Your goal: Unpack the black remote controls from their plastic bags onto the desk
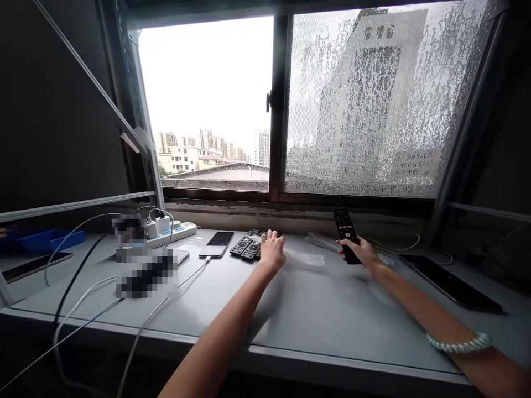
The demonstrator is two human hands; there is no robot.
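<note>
My right hand is wrapped round the lower part of a black remote control, which it holds tilted up above the table. My left hand reaches over the right end of a row of black remote controls lying side by side. Its fingers are bent down onto the remote there, which they mostly cover. Clear plastic wrapping lies just right of my left hand. More crumpled clear plastic is beside the raised remote.
A phone with a white cable plugged in lies left of the remotes. Behind it stands a white power strip with chargers. A dark tablet-like slab is at the right, blue trays at the left. Cables cross the table's left front edge.
</note>
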